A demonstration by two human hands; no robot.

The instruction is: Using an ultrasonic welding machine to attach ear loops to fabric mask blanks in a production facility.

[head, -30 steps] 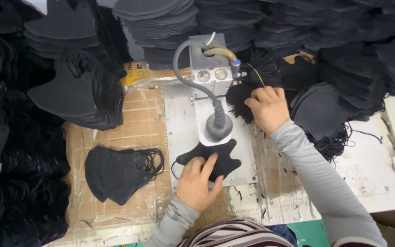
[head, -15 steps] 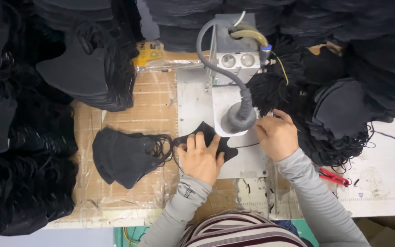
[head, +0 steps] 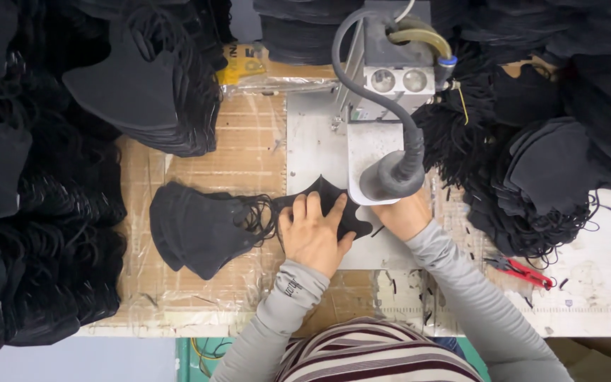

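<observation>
Left hand (head: pixel 312 237) lies flat on a black mask (head: pixel 323 201) at the welder head (head: pixel 390 177); the right hand (head: pixel 404 216), grip hidden, looks to be placing an ear loop next.

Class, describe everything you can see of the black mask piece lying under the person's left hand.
The black mask piece is a flat, matte, fabric-like cut-out with a peaked top edge and curved sides. It lies flat on the pale metal plate in front of the machine head, which hides its right end. The left hand presses down on it with spread fingers, covering its lower left part. The right hand is at its right edge, partly hidden under the machine head. A stack of finished black masks lies beside it.
</observation>
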